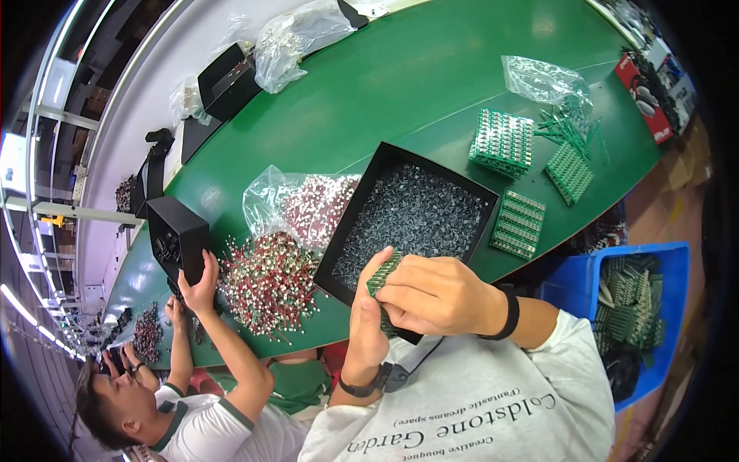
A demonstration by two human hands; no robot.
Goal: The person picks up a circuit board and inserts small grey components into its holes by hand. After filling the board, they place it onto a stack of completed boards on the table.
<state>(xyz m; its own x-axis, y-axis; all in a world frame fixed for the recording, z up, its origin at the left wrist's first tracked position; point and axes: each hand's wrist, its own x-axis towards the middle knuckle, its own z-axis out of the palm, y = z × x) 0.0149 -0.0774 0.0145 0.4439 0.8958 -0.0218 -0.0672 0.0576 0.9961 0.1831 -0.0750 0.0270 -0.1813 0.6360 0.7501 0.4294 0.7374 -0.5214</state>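
My left hand [368, 329] is closed round a small green circuit board panel [384, 275], thumb on one side and fingers on the other. My right hand [445, 296] reaches across from the right, its curled fingers pressed against the same panel. Whether a tiny part sits between the right fingertips is hidden. Both hands are over the near edge of a black tray [332, 258] filled with many small dark-grey and clear pieces. To the left of the tray lies a heap of red-and-white wired parts [265, 289].
Stacked green board panels [502, 142] and single panels [519, 224] lie right of the tray, near a clear bag [546, 79]. A blue bin [668, 308] with boards stands at my right. On the left a co-worker's hand [202, 283] touches a black box [178, 231].
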